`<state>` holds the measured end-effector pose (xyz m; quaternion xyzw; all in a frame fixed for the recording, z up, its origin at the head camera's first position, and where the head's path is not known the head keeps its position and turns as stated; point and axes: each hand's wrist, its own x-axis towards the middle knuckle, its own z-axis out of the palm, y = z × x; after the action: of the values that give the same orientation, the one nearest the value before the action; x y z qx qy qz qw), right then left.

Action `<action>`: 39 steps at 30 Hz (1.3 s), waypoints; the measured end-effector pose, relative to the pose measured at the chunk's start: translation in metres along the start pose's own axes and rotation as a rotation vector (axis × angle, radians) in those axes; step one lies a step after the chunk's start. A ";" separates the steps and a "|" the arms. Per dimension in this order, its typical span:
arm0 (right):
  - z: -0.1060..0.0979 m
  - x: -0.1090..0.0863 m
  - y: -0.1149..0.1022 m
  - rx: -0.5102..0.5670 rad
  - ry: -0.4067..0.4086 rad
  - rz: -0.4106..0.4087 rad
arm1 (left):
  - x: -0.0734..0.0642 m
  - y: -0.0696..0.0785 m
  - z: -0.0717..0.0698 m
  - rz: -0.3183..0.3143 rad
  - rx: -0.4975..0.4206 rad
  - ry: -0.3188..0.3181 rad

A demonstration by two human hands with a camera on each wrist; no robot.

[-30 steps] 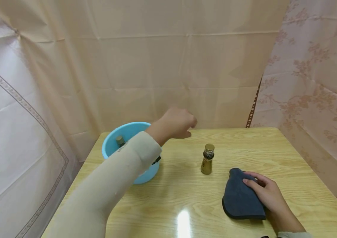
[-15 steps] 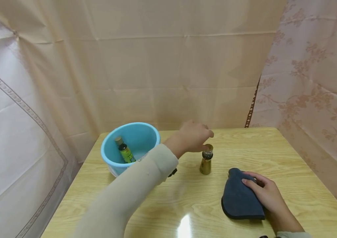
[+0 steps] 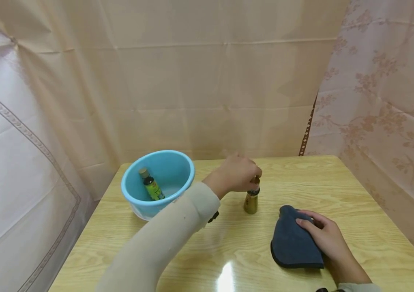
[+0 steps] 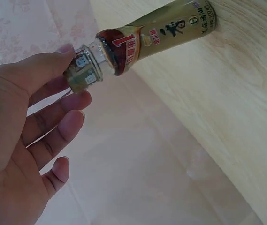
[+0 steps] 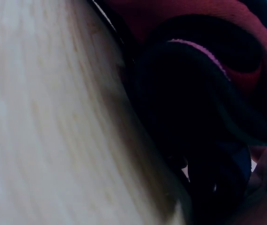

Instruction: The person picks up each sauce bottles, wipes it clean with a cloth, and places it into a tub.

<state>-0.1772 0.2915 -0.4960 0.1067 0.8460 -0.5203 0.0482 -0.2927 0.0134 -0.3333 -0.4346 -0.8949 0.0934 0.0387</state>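
With thumb and fingertip my left hand (image 3: 237, 173) pinches the gold cap of a small glass bottle (image 3: 251, 204), which stands upright on the wooden table. The left wrist view shows the cap (image 4: 84, 70) close up, the other fingers loosely bent below it, and the bottle's gold and dark red label. At the right, my right hand (image 3: 330, 239) grips a folded dark blue cloth piece (image 3: 295, 245) with black edging, thumb on top. Up close in the right wrist view, its fold (image 5: 171, 93) shows dark, with a red inner layer; most of that hand is hidden.
A light blue basin (image 3: 128, 190) stands at the table's left, with a dark bottle (image 3: 153, 187) bearing a green label leaning inside. My left sleeve (image 3: 177, 227) passes in front of the basin's right side. Curtains (image 3: 207, 101) hang behind the table (image 3: 192, 259) and at both sides.
My left hand has moved right and down from above the table to the small bottle and has taken hold of its cap. My right hand and the cloth have stayed in place.
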 end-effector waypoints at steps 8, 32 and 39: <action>0.001 0.001 0.000 -0.007 0.010 -0.006 | 0.000 0.000 0.002 0.001 0.011 0.020; -0.001 -0.002 0.001 -0.015 0.010 -0.008 | -0.047 -0.004 0.009 -0.060 -0.108 0.031; -0.002 -0.002 0.001 -0.017 0.010 -0.006 | -0.065 0.001 0.014 -0.055 -0.199 0.106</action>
<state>-0.1749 0.2930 -0.4957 0.1065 0.8509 -0.5125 0.0435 -0.2542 -0.0386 -0.3463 -0.4160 -0.9080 -0.0204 0.0454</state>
